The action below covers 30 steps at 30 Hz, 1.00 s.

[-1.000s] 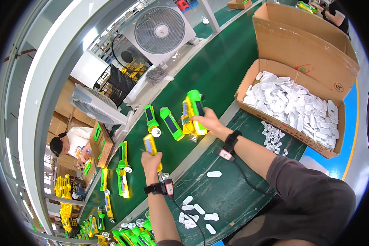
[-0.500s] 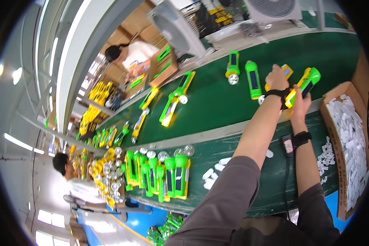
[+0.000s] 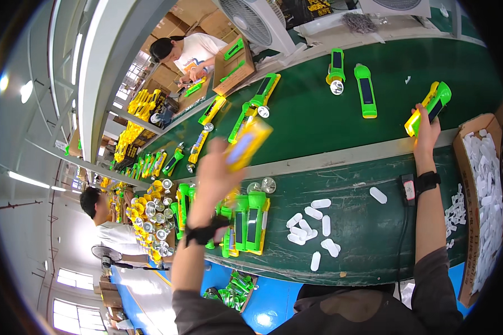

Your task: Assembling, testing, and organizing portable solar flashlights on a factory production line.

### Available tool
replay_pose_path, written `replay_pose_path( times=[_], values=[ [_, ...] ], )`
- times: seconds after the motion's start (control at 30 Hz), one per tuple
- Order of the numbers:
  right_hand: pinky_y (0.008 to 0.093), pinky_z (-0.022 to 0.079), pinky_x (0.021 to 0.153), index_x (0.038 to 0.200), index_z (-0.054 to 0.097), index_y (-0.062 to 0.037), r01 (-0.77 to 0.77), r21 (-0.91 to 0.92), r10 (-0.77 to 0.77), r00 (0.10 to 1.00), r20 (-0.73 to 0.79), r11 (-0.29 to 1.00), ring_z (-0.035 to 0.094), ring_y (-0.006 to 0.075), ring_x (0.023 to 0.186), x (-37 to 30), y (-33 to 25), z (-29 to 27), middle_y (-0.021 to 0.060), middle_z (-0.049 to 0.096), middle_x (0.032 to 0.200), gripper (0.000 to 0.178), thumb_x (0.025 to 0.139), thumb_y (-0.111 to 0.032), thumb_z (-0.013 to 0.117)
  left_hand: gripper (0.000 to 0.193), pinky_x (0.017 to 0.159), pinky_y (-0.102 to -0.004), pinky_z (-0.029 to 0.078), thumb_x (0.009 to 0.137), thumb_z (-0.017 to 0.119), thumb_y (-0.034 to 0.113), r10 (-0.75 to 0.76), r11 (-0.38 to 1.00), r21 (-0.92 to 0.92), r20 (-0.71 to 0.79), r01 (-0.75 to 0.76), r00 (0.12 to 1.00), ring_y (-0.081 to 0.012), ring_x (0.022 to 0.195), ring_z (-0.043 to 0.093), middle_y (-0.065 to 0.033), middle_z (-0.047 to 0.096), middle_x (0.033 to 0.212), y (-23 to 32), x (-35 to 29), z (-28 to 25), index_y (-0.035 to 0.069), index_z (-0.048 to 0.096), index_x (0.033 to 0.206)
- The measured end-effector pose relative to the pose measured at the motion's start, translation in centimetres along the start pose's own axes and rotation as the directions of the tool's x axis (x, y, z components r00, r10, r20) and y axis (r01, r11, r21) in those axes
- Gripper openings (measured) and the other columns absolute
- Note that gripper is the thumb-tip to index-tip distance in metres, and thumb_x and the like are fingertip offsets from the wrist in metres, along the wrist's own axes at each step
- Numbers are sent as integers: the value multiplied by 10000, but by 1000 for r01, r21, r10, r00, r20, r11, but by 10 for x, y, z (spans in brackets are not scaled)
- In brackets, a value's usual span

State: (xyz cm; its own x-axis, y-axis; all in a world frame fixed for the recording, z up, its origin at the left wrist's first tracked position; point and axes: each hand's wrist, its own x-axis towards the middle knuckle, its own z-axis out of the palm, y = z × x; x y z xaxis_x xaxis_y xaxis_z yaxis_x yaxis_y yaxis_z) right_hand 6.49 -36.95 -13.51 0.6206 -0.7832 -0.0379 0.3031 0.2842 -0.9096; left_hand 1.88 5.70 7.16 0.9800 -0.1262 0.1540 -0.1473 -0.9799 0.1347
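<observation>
Now a torch [image 3: 246,144] in each hand.

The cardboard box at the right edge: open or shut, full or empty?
Open and partly filled: the box has its top uncovered, with a heap of small white pieces showing inside. How deep the heap goes cannot be told.

Two held torches [image 3: 246,145], two hands [image 3: 221,178]

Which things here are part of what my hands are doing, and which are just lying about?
In hand:
left hand holding a blurred yellow torch
right hand holding a green and yellow torch

Lying about:
white capsule pieces
cardboard box of white parts
fan
</observation>
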Motion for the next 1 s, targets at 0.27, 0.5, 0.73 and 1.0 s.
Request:
replay_pose_path(
  times=[0.27,0.5,0.73,1.0],
  values=[
    [288,494,707,1085,544,26,31,-82,-27,998,52,996,629,161,842,-6,2,13,95,631,920,422,796,-230,714,679,727,-410,491,556,806,261,-357,918,134,-124,372,926,-351,811,626,-176,636,880,-264,-117,22,-10,459,1072],
    [289,473,735,1055,559,37,43,-111,-37,998,50,993,617,153,801,-4,6,8,91,636,890,365,803,-181,709,979,898,-522,416,529,840,393,-591,789,201,-6,580,806,-384,1076,531,-223,531,1189,-262,-108,31,-14,365,1283],
    [276,468,639,990,589,19,112,-93,-92,976,196,989,607,137,728,-10,-3,14,74,629,823,289,779,-133,716,959,961,-526,356,615,812,429,-392,888,200,-138,414,909,-414,1179,430,-236,444,1283,-168,-64,-14,-17,338,1319],
    [296,497,699,1091,566,69,-112,-190,219,607,764,975,613,163,809,-107,-43,54,108,625,939,478,707,-139,760,382,973,-352,416,923,589,178,-155,399,-913,-164,-90,974,-228,1114,547,-166,564,1188,58,-33,55,14,439,1233]
  ],
)
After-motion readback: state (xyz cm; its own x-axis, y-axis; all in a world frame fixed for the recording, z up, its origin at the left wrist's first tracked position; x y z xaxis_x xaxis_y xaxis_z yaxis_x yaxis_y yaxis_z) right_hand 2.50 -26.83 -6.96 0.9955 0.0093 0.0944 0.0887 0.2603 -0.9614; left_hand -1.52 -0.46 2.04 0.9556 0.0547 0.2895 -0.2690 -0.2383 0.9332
